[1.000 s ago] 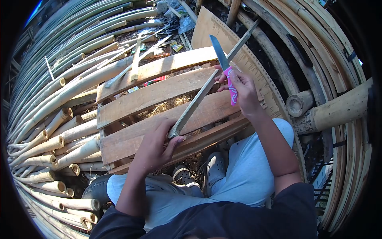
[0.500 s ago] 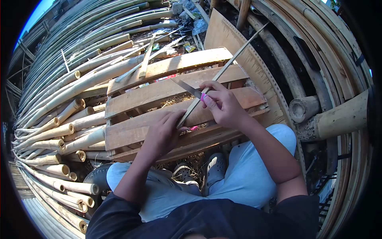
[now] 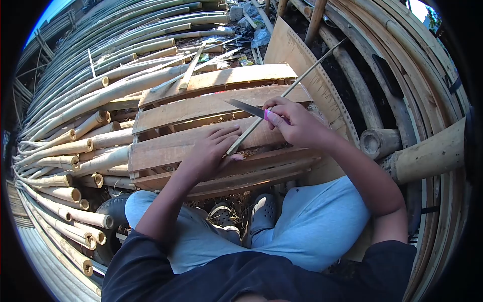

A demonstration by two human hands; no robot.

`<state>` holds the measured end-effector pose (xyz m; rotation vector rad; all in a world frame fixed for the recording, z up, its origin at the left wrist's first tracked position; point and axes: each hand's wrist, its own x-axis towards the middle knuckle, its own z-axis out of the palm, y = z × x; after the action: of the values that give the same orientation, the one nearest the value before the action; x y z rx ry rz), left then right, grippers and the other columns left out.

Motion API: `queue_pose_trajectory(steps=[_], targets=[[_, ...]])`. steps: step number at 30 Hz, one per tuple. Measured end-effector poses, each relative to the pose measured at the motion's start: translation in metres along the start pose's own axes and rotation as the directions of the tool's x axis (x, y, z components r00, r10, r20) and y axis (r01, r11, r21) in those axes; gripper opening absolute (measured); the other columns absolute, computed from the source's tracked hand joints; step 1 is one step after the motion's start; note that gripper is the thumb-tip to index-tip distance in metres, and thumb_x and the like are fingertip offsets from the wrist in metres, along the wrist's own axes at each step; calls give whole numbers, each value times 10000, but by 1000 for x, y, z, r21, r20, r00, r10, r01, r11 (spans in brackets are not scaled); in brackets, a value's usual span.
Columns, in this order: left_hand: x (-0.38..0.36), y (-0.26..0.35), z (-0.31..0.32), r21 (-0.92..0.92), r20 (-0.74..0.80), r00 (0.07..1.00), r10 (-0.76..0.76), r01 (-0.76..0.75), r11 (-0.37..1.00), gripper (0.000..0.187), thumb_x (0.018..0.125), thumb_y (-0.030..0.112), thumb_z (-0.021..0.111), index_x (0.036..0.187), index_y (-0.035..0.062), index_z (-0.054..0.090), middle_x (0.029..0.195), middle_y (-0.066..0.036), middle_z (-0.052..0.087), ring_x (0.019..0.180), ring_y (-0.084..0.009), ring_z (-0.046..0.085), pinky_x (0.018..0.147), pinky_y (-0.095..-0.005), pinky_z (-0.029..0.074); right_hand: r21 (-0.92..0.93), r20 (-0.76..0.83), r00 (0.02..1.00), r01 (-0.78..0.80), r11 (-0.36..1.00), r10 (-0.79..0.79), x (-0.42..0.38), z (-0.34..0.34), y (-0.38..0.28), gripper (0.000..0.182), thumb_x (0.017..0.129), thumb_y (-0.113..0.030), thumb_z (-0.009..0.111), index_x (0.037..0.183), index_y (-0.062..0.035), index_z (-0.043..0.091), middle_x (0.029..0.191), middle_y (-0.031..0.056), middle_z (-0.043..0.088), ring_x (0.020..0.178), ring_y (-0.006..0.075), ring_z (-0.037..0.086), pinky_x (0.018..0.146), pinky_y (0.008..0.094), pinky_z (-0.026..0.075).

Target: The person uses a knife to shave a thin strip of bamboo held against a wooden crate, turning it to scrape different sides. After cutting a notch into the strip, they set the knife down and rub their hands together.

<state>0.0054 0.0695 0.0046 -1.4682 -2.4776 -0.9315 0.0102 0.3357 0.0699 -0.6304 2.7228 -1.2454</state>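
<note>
Right hand grips a knife against the bamboo strip; left hand, fingers half-spread, pinches its lower end.

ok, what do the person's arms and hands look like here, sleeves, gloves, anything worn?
Both hands are bare: no gloves, rings or watch visible on the left hand or right hand. Forearms are uncovered too. Dark short sleeves end near the elbows, part of a dark top. No markings show.

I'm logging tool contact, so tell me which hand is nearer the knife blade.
Right. The right hand grips the pink handle of the knife, just behind its blade. The left hand sits lower, at the bamboo strip's near end.
</note>
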Motion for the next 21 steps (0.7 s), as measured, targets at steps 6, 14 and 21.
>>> queue_pose_trajectory(steps=[6,14,21], targets=[[10,2,4,-91,17,992,-122,123,988,464,931,293,611,1302,19,555,1398,-182,523,1338,-350,451,1160,-467,309,-63,-153,983,96,993,-104,-5,8,3,223,981,-111,522,870,58,615,1107,164,572,854,267,613,767,357,475],[8,7,16,-284,-76,965,-251,220,933,361,960,275,556,1202,17,629,1333,-188,579,1285,-348,513,1158,-489,311,-197,-346,897,217,956,-275,-6,11,12,147,954,-62,540,931,68,603,1112,232,548,913,345,605,795,418,475],[-3,16,18,-361,-110,975,-192,140,922,430,1029,378,390,1149,56,648,1187,-127,669,1159,-320,613,1156,-533,288,-299,-447,878,31,954,-169,-9,-5,-8,184,985,-123,509,915,33,578,892,248,596,733,406,626,644,488,485]])
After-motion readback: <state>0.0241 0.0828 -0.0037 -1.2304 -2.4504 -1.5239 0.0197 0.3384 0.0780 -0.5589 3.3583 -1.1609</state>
